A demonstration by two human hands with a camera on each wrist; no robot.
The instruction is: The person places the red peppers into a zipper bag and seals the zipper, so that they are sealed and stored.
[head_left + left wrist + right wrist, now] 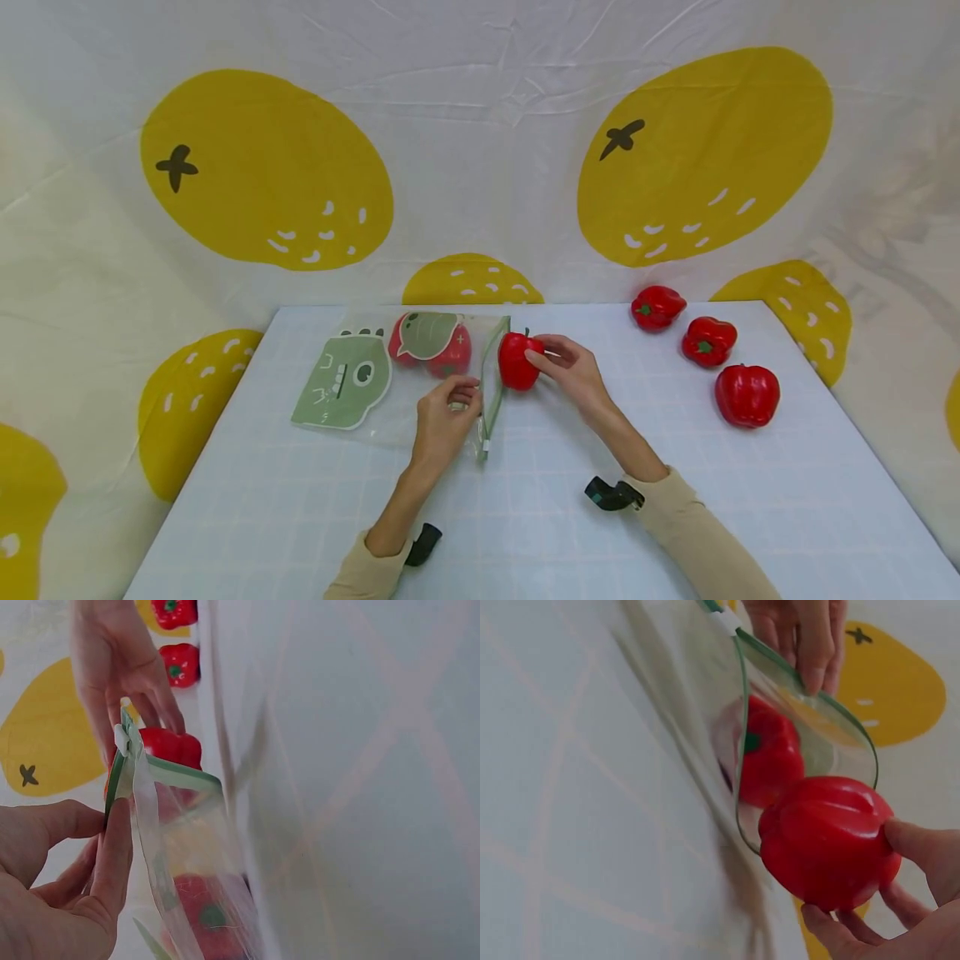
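Observation:
A clear zip bag (345, 387) with green cartoon prints lies on the table, its green-edged mouth (742, 742) held apart and facing right. My left hand (444, 421) pinches the upper edge of that mouth between thumb and fingers. Right at the opening, my right hand (576, 375) grips a red bell pepper (519, 363) by its side, thumb on one face and fingertips on another. Through the plastic show red peppers (452, 358), partly covered by a print; the right wrist view looks in at one inside pepper (769, 761) with a green stem.
Three more red bell peppers stand to the right: one at the back (657, 308), one in the middle (708, 342) and one nearer (747, 396). A white slider (724, 622) sits at one end of the bag's zip. Behind the table (525, 517) hangs a cloth with yellow fruit prints.

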